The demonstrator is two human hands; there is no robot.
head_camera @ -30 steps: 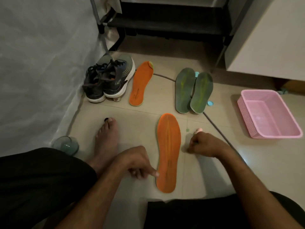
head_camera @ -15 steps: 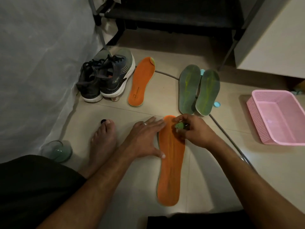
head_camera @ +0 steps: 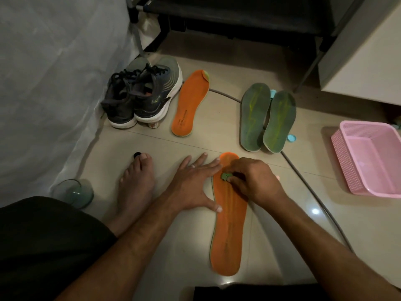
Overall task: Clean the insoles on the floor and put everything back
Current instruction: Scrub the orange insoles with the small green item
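Note:
An orange insole lies lengthwise on the tiled floor in front of me. My left hand lies flat beside its upper left edge, fingers spread, thumb touching the insole's rim. My right hand is curled over the insole's toe end and pinches a small green scrubber against it. A second orange insole lies further back, next to a pair of dark sneakers. Two green insoles lie side by side at the back right.
A pink plastic basket stands on the floor at the right. A glass bowl sits at the left by my bare foot. A thin cable runs across the tiles. A dark shelf frame and a white cabinet stand behind.
My left hand went from a fingertip on the insole's lower edge to lying flat by its upper edge. My right hand moved from the floor at the right onto the toe end with the scrubber.

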